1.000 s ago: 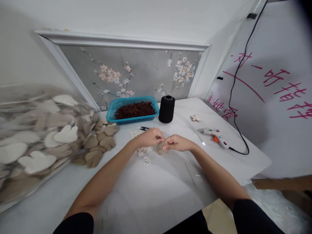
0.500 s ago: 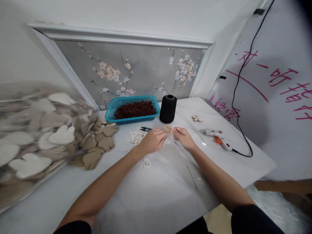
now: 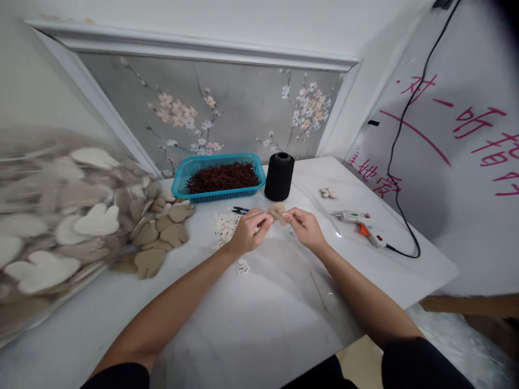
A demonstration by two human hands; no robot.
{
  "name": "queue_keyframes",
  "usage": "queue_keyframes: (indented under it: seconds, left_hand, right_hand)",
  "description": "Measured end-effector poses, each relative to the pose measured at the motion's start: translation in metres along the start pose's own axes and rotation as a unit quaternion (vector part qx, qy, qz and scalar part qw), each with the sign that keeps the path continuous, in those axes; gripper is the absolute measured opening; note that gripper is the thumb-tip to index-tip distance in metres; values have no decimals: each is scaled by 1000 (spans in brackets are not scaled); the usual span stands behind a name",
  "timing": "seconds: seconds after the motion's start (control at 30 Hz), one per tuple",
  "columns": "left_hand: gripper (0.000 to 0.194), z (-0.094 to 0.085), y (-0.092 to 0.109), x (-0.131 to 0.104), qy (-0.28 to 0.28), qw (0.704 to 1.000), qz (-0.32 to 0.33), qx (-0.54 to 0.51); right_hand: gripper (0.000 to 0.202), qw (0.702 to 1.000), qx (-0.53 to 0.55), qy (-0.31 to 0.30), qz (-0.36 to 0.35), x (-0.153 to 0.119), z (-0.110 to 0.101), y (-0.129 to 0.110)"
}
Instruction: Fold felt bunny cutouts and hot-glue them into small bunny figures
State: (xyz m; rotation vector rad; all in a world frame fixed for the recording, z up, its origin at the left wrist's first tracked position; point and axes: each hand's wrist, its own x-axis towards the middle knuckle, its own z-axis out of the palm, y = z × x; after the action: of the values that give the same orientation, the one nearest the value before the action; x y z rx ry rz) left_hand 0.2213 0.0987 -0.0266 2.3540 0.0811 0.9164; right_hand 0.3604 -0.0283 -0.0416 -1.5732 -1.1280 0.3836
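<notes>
Between my two hands is a small beige fabric piece (image 3: 277, 210) with rounded lobes, held just above the table in front of the black thread cone (image 3: 279, 176). My left hand (image 3: 252, 229) pinches its left edge between thumb and fingers. From the other side, my right hand (image 3: 305, 226) grips the right edge with thumb and forefinger. Small white printed labels (image 3: 224, 228) lie scattered beside my left hand, partly behind it, and a little pile of labels (image 3: 243, 268) is nearer to me. Dark thread snips (image 3: 240, 210) rest behind my left fingers.
A blue basket (image 3: 177, 189) of dark red-brown strands stands against the wall. Beige and white fabric pieces (image 3: 148, 237) spill from a clear bag (image 3: 52, 227) on the left. To the right lie a corded glue gun (image 3: 360, 226) and several small pale pieces (image 3: 327, 193).
My fingers have shifted on the beige piece, and more of it shows between my hands. The left hand's fingers have opened out slightly. The view has tilted a little.
</notes>
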Motion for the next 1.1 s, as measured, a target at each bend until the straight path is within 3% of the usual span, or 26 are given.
queue_keyframes:
  seconds: [0.2, 0.37, 0.47, 0.6, 0.87, 0.93, 1.0, 1.1]
  left_hand:
    - [28, 6, 3, 0, 63, 991, -115, -36]
    - [28, 8, 3, -1, 62, 987, -138, -51]
    - [24, 11, 0, -3, 60, 996, -66, 3]
    - [16, 14, -7, -6, 44, 993, 64, 89]
    - [22, 17, -14, -9, 16, 981, 116, 157]
    - [23, 16, -14, -9, 2, 989, 94, 118]
    - [25, 12, -14, -7, -27, 1000, 12, 4]
    - [28, 4, -15, -1, -97, 971, -126, -181]
  right_hand:
    - [33, 994, -102, -33, -24, -5, 2, -3]
    - [24, 983, -170, -47, -49, -9, 4, -6]
    - [26, 987, -157, -15, -43, -9, 3, -7]
    - [36, 999, -32, 22, 33, -8, 3, -8]
    - [44, 971, 216, -5, 104, -7, 14, -4]
    - [43, 962, 252, -22, 101, -7, 14, -1]
    - [41, 958, 267, -47, 91, -7, 12, 3]
    - [39, 956, 253, -126, 74, -7, 5, 6]
